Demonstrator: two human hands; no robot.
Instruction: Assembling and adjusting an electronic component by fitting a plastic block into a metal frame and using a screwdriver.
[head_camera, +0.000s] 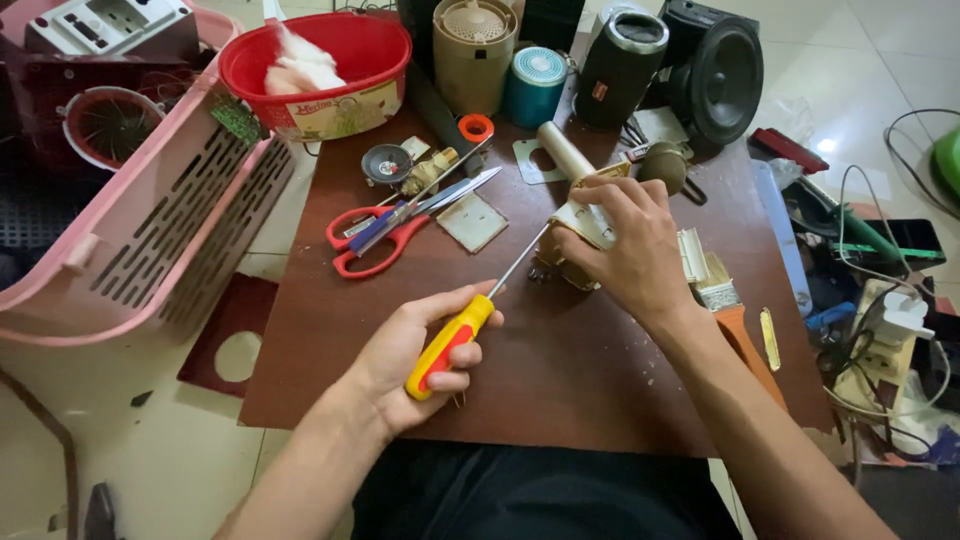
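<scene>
My left hand (410, 355) grips the yellow and red handle of a screwdriver (450, 345). Its metal shaft runs up and right, with the tip against a gold-coloured device (570, 215) on the brown table (560, 380). My right hand (620, 245) presses down on that device and covers most of it. A beige cylindrical handle part of the device sticks out beyond my fingers toward the far side.
Red-handled scissors (385, 235) and a small square plate (472, 221) lie left of the device. A red basin (320, 60), pink basket (150, 200), several speakers (620, 65) and a paintbrush (735, 320) surround the work spot. Cables and a power strip (890, 330) sit on the floor at right.
</scene>
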